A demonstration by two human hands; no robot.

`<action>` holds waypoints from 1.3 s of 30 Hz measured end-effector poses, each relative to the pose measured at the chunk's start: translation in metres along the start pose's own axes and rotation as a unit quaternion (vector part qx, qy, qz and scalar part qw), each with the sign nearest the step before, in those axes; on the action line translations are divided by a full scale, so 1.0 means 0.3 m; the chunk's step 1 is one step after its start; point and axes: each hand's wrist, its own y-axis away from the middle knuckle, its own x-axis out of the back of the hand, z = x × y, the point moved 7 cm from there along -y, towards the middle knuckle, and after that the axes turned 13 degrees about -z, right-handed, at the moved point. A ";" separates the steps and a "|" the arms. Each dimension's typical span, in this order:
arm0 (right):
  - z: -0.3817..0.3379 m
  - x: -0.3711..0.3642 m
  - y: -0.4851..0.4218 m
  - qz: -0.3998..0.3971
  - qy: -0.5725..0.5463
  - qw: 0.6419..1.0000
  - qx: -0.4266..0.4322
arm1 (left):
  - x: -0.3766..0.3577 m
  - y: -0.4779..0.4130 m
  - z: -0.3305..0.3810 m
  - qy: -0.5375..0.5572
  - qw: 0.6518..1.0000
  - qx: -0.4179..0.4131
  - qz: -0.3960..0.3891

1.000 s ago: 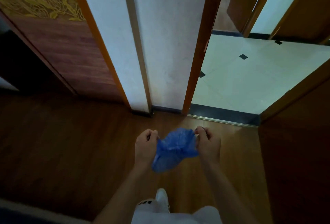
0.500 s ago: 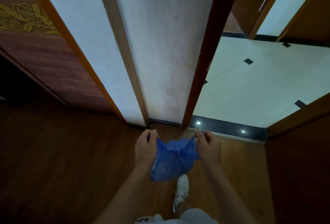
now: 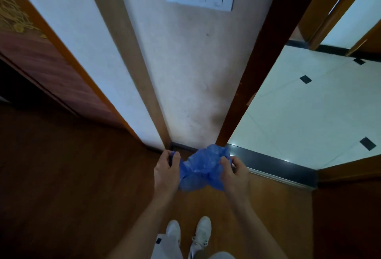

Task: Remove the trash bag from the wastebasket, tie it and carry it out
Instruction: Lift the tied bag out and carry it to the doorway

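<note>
While both my hands grip the blue trash bag [image 3: 201, 168] in front of me, the tying step is in hand, the carrying-out not yet done

Head view: my left hand [image 3: 166, 171] is closed on the bag's left edge and my right hand [image 3: 234, 173] on its right edge, the two held apart with the bunched plastic between them, off the wooden floor [image 3: 82, 176] and above my white shoes [image 3: 203, 230]. No wastebasket is in view, so I judge removal complete. No knot is visible. Next move, in my judgement: bring the two gripped ends together, cross and knot them, then pass the dark threshold [image 3: 274, 165] onto the tiled floor [image 3: 299, 118] at my right
</note>
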 end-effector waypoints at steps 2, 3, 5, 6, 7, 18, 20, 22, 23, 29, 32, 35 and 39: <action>-0.003 -0.017 -0.033 0.002 0.016 1.000 0.003 | -0.005 -0.038 -0.006 0.008 1.000 -0.002 0.002; -0.005 -0.026 -0.048 0.003 0.024 1.000 0.005 | -0.004 -0.058 -0.012 0.008 1.000 -0.003 0.004; -0.004 -0.044 -0.078 0.008 0.027 1.000 0.009 | 0.002 -0.097 -0.028 0.011 1.000 -0.002 0.008; 0.003 -0.053 -0.093 0.011 0.030 0.999 0.009 | 0.004 -0.116 -0.038 0.015 1.000 0.001 0.008; 0.011 -0.060 -0.106 0.014 0.035 0.999 0.009 | 0.007 -0.133 -0.050 0.019 1.000 0.004 0.008; 0.291 -0.159 -0.216 0.027 0.039 0.997 -0.059 | -0.029 -0.321 -0.299 0.008 1.000 -0.012 -0.015; 0.370 -0.183 -0.233 0.033 0.036 0.997 -0.067 | -0.069 -0.350 -0.373 0.006 1.000 -0.009 -0.025; 0.459 -0.212 -0.265 0.036 0.031 0.996 -0.073 | -0.118 -0.392 -0.449 0.009 0.999 -0.010 -0.041; 0.506 -0.231 -0.288 0.033 0.030 0.996 -0.074 | -0.143 -0.418 -0.486 0.008 0.999 -0.013 -0.047; 0.765 -0.299 -0.432 0.043 0.053 0.996 -0.057 | -0.328 -0.595 -0.684 -0.012 0.997 -0.043 -0.059; 0.863 -0.315 -0.514 0.061 0.065 0.995 -0.046 | -0.387 -0.678 -0.754 -0.008 0.997 -0.054 -0.053; 0.936 -0.326 -0.587 0.066 0.073 0.995 -0.036 | -0.428 -0.743 -0.801 -0.013 0.996 -0.069 -0.049; 0.969 -0.337 -0.650 0.068 0.080 0.994 -0.038 | -0.464 -0.808 -0.820 -0.022 0.994 -0.079 -0.074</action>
